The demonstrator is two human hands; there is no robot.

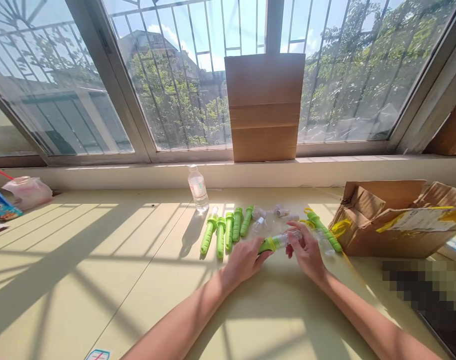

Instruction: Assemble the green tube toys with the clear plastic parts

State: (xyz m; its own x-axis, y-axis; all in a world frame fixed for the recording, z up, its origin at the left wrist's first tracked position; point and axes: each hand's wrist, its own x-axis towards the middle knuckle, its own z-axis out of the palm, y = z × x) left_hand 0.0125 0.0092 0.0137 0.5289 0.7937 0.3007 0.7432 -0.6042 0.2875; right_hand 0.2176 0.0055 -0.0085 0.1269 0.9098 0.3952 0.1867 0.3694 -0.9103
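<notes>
A green-and-clear tube is slanting between both hands over the bench, well in from its far edge, showing a green end, a brighter yellow-green collar and a see-through ribbed end. The left hand is wrapping a closed grip round the green end; the right hand is pinching the clear end. Five green handles are lying nearer the far edge, beside a water bottle.

Clear water bottle upright near the windowsill — brown cardboard sheet stands on the sill in front of the window frame; open cardboard box at right, white label and yellow tape on its side. Far left: blue packet beside a pinkish container, red straw by it — leafy trees outside
</notes>
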